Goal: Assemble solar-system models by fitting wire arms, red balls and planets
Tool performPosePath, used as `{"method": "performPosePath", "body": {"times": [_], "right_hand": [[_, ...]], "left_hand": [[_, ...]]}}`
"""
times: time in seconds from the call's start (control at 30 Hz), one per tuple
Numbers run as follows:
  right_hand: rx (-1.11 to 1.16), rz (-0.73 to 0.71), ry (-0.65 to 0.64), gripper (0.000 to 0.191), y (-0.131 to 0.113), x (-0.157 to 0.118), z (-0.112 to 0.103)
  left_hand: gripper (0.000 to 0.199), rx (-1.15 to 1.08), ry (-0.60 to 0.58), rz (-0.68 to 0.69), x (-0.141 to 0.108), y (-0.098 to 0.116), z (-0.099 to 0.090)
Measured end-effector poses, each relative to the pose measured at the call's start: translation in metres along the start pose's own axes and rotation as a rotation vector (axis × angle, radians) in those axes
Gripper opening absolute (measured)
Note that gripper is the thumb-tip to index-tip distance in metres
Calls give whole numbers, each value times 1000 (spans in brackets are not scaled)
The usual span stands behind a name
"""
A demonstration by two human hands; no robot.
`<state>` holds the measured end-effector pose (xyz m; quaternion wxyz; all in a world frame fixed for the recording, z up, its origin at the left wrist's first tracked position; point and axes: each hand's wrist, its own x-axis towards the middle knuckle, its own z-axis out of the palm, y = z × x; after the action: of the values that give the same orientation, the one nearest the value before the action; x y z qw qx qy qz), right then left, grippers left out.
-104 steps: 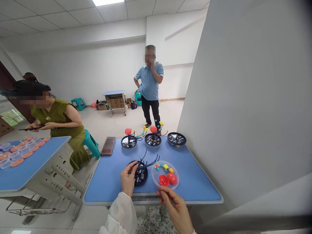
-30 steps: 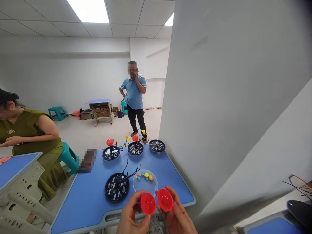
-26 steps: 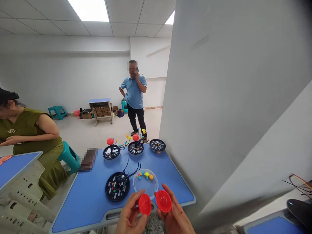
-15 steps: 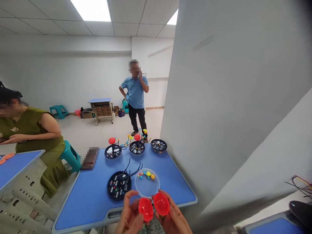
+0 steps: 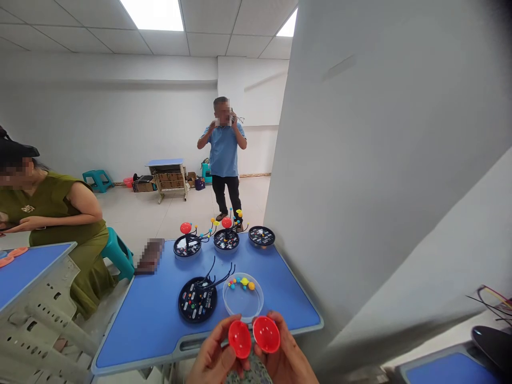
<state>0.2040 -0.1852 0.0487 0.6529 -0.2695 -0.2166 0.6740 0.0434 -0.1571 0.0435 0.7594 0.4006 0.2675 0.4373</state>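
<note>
My left hand (image 5: 216, 352) is closed around a red half-ball shell (image 5: 240, 340), its hollow side turned toward me. A second red half-ball shell (image 5: 266, 335) is held in my right hand (image 5: 288, 352), also hollow side up. The two shells are side by side, a small gap between them, just off the table's near edge. Beyond them sits a clear round tray (image 5: 243, 306) with several small coloured balls (image 5: 244, 282) along its far side. To its left lies a black printed disc base (image 5: 197, 300) with thin bent black arms (image 5: 214, 277).
Two finished-looking planet models (image 5: 187, 244) (image 5: 226, 239) and another black disc base (image 5: 261, 236) stand at the back of the blue table (image 5: 148, 320). A grey wall (image 5: 360, 160) rises on the right. One person (image 5: 224, 149) stands behind; another person (image 5: 60, 213) sits left.
My left index finger has curled in against its shell, and both shells stay close together. The standing person has raised the hand that was at the hip.
</note>
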Motion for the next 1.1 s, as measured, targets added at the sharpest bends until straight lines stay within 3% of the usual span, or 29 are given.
{"method": "performPosePath", "body": {"times": [0.17,0.3,0.43,0.57,0.9,1.1], "right_hand": [[-119,-19,-22,44,-4,4,-7],[-311,-60,-111,43,-18,6,-7],[-551,-66,-265,43,-38,3,2],[-638,-100,-352,46,-49,0,7],[-638,-84,-359,48,-46,5,7],[-592,-161,-223,51,-40,3,3]], "left_hand": [[47,-152,12,-107,-2,7,5],[42,-166,76,-178,-2,13,9],[44,-183,36,-166,-4,14,10],[42,-191,-1,-135,-6,13,12],[35,-198,16,-75,-10,17,23],[44,-170,11,17,-12,12,16]]}}
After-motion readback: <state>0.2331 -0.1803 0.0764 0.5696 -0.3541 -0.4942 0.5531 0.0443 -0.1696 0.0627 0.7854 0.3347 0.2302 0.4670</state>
